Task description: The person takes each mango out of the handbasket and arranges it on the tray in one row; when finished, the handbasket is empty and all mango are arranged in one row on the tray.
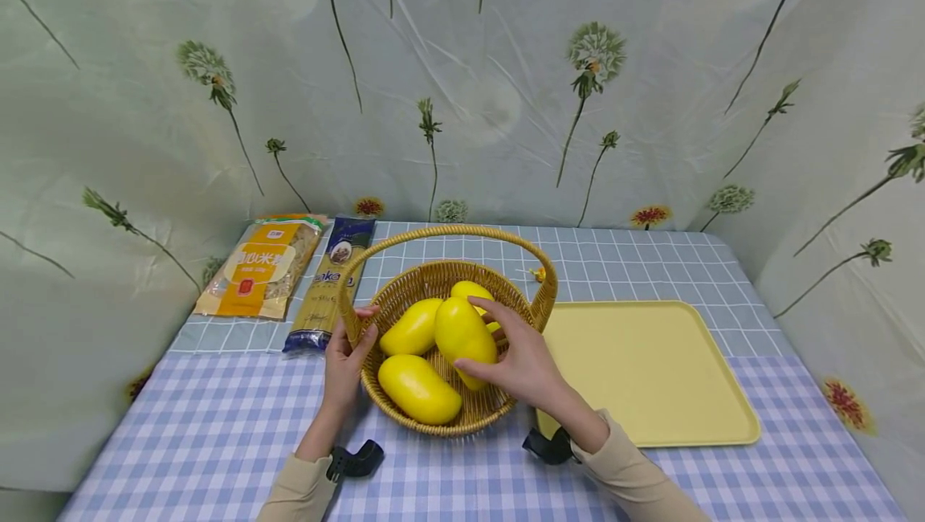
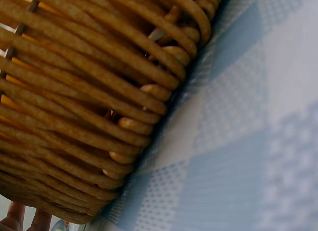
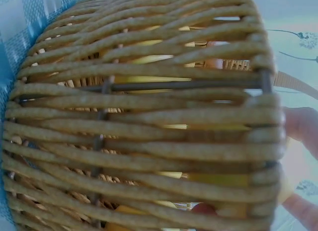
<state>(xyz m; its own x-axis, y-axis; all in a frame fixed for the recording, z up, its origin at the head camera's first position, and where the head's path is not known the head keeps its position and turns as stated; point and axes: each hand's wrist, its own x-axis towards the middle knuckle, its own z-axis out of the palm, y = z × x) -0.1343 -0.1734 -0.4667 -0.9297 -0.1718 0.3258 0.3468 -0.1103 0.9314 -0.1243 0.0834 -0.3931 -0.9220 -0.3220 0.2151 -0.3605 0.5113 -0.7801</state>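
A round wicker basket with a tall arched handle stands in the middle of the table and holds several yellow mangoes. My left hand grips its left side, where the handle meets the rim, with the thumb by the rim. Inside, my right hand holds a mango between thumb and fingers, at the basket's centre right. Around it lie a front mango, a left mango and one partly hidden behind. Both wrist views are mostly filled by the woven basket wall.
A yellow tray lies right of the basket. To the left are an orange-labelled food bag and a blue and gold packet. Blue checked cloth covers the table, and a flower-printed curtain hangs behind it.
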